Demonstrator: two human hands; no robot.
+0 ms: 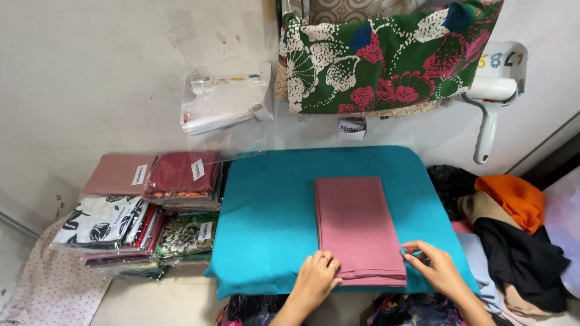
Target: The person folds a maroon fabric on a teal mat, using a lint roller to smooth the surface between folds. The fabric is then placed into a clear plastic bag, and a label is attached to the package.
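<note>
A folded rectangle of dusty-pink cloth (359, 228) lies flat on a teal padded board (266, 223), long edges squared, its near end under both hands. The left hand (315, 279) rests flat on the near left corner, fingers released and spread, seemingly pinning the layers. The right hand (434, 265) pinches the near right corner's stacked edges between fingertips (409, 253).

Well left of the fingers sit stacks of clear-wrapped folded fabrics (145, 208), each bearing a small white rectangular label. Beyond the fingers, on the wall, hang empty clear bags (225, 104) and a small white tag (351, 128).
</note>
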